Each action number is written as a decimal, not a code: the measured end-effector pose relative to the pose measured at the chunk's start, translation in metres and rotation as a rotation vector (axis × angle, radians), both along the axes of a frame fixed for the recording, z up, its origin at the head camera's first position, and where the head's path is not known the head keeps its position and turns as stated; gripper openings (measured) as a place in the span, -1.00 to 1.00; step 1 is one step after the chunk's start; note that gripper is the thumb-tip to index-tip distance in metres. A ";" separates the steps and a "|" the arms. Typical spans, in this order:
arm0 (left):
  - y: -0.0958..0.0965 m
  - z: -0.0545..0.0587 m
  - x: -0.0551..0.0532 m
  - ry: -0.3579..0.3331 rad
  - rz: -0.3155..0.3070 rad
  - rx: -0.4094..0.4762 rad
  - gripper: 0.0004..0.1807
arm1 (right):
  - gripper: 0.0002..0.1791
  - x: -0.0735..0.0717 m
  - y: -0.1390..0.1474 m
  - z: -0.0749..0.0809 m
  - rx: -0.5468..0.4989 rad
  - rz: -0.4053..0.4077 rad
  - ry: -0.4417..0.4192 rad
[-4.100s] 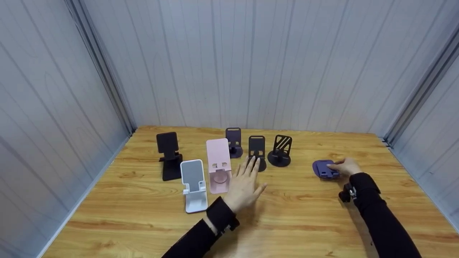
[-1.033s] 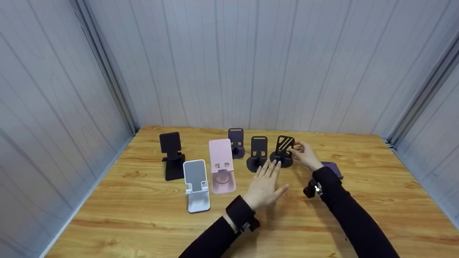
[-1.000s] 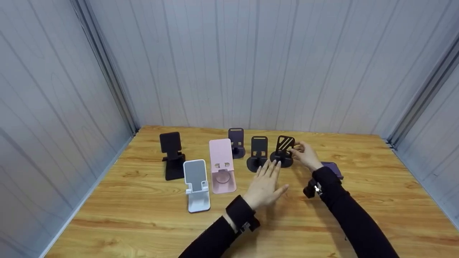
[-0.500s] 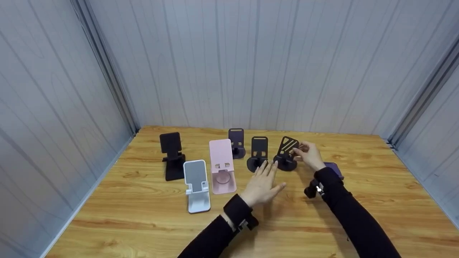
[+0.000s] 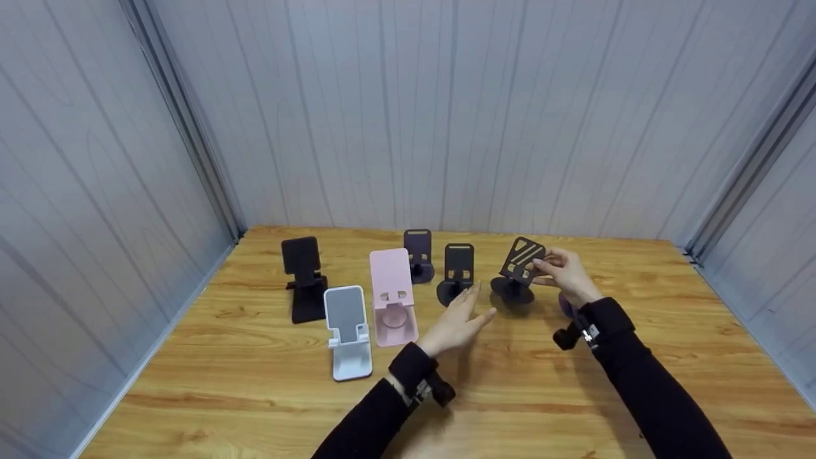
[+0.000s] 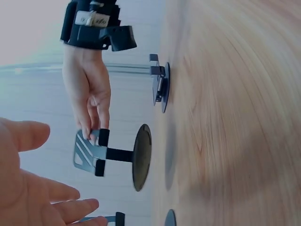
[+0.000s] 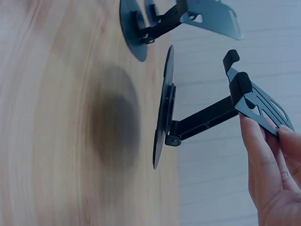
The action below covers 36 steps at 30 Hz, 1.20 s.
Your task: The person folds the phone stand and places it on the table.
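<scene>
My right hand (image 5: 569, 276) pinches the slotted upper plate of a black phone stand (image 5: 524, 260) with a round base. In the right wrist view the phone stand (image 7: 207, 117) hangs tilted, its base lifted off the table above its own shadow. The left hand (image 5: 454, 323) has its fingers extended, the tips near the base of a dark grey phone stand (image 5: 459, 260). In the left wrist view the left hand (image 6: 42, 188) holds nothing. A folded purple phone stand (image 5: 565, 305) lies on the table, mostly hidden behind the right wrist.
On the wooden table (image 5: 255, 395) stand a pink phone stand (image 5: 391, 274), a white one (image 5: 347, 319), a black one (image 5: 301, 258) at the left, and a dark purple-grey one (image 5: 417, 245) at the back. Pale panel walls (image 5: 408, 115) enclose the table behind and at both sides.
My right hand has left the folded purple stand, taken hold of the slotted black phone stand, and raised it off the table toward the right. The left hand shifted right, then slightly back left, turning sideways.
</scene>
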<state>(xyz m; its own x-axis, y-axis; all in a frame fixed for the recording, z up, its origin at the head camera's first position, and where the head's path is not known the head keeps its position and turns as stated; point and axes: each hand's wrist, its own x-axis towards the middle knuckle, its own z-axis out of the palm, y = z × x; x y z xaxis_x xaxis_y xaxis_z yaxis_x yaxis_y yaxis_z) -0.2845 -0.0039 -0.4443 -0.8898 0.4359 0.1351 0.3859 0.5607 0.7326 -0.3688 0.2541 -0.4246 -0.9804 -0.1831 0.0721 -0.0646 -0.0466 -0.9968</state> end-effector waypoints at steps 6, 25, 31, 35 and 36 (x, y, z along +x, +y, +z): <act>-0.006 -0.003 -0.005 -0.131 0.004 0.174 -0.25 | -0.86 0.011 0.006 0.005 0.007 0.024 0.016; -0.001 -0.014 -0.011 -0.535 -0.022 0.717 -0.30 | -0.89 0.041 -0.008 0.017 0.059 0.081 0.128; -0.002 -0.015 -0.014 -0.571 0.044 0.811 -0.38 | -0.84 0.048 -0.015 0.016 0.017 0.150 0.184; -0.004 -0.015 -0.015 -0.514 0.069 0.838 -0.57 | -0.88 0.050 -0.015 0.015 0.059 0.217 0.250; -0.005 -0.015 -0.016 -0.502 0.068 0.846 -0.61 | -0.90 0.051 -0.015 0.015 0.069 0.232 0.267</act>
<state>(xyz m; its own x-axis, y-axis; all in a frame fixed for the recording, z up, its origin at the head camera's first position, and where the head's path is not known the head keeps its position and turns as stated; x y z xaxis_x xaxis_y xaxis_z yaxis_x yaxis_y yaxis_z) -0.3001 -0.0084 -0.4592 -0.9488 0.3153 -0.0212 -0.0929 -0.2142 0.9724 -0.3180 0.2391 -0.4100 -0.8605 -0.4118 0.2999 -0.3190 -0.0234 -0.9475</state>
